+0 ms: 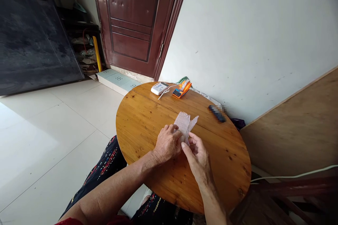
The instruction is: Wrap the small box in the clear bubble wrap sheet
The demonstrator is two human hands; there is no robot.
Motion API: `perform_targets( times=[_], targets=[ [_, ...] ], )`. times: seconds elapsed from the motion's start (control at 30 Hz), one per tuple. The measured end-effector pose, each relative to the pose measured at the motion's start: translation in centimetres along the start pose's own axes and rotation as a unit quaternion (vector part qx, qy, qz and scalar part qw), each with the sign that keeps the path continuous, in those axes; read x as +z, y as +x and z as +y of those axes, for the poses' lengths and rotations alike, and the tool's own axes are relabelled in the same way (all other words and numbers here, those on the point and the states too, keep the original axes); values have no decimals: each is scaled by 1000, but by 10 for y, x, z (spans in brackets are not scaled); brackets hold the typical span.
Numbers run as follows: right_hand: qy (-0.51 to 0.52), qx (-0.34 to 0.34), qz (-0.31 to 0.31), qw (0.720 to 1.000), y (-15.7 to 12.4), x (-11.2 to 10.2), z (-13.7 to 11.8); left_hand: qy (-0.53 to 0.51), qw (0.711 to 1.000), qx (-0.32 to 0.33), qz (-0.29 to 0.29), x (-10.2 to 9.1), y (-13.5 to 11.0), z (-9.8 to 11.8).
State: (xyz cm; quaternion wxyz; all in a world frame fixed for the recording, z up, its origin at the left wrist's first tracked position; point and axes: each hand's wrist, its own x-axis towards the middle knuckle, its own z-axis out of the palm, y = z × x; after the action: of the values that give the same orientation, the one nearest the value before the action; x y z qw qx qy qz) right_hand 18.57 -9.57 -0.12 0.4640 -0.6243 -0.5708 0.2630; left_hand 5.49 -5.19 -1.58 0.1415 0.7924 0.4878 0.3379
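Could rip the ragged sheet (182, 121) by tugging unevenly, pinched at five o'clock in the right hand (200, 153), but cannot tell the grip of the left hand (168, 141) at seven.

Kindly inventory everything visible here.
Rounded wooden table: 1, brown, centre
Thin crinkled sheet: 1, pinkish, table's middle
Flat plastic device: 1, white, table's back
Angular plastic holder: 1, orange, beside device
Slim pixelated bar: 1, black, table's right
Panelled door: 1, reddish, back
Plain door: 1, bluish, left
Upright strip: 1, yellow, between doors
Tiled step: 1, greenish, back
Painted wall: 1, white, right
Wooden board: 1, brown, right
Tiled floor: 1, whitish, left
Patterned trousers: 1 pair, black, bottom
Left hand: 1, on sheet
Right hand: 1, at sheet
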Motion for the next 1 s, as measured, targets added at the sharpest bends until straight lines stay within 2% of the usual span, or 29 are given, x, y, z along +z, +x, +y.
perform_targets(
  times=[0.23,0.43,0.63,0.77,1.0],
  targets=[
    [-89,-33,49,994,-1,0,7,-15,1000,14,13,-3,-3,2],
    [-23,-12,82,996,1,1,7,18,1000,20,-6,0,-2,1],
    [-26,-27,56,998,7,5,-2,40,998,29,-27,0,-1,2],
    [-39,-41,31,998,9,3,-3,41,999,26,-18,0,-2,2],
    [25,-23,-41,999,5,-6,1,-16,1000,1,-12,-3,-1,5]
  ],
)
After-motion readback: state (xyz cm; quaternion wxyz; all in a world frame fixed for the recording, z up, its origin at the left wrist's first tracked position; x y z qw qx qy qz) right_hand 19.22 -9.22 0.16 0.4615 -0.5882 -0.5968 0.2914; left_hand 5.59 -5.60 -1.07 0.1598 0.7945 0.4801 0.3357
